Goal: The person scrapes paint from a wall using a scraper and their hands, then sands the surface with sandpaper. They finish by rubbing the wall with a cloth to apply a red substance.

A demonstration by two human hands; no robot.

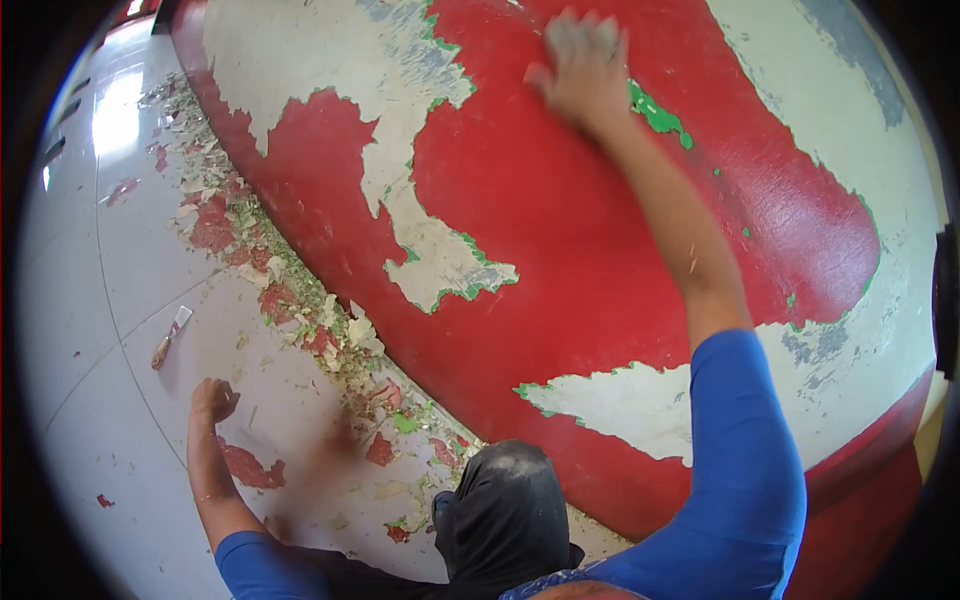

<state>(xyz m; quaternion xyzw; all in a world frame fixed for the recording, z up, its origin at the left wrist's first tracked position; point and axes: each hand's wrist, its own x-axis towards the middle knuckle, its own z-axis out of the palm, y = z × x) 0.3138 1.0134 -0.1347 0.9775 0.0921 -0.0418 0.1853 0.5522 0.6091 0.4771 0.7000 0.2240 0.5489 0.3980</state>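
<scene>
On the red painted surface (560, 250) ahead, near the green patch (660, 115), work with the right hand (585, 65) spread, fingers apart, pressing lightly and evenly. Hold the left hand (215, 400) aside, fingers curled in, above the floor (80, 330) near the scraper (162, 350), with paint flakes (225, 220) strewn beyond.

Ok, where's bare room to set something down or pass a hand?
Floor left of the scraper is nearly bare. A hand could likely pass over the red surface between the right arm and the leftmost pale patch. Crowded: floor along the surface's left edge, strewn with flakes.
</scene>
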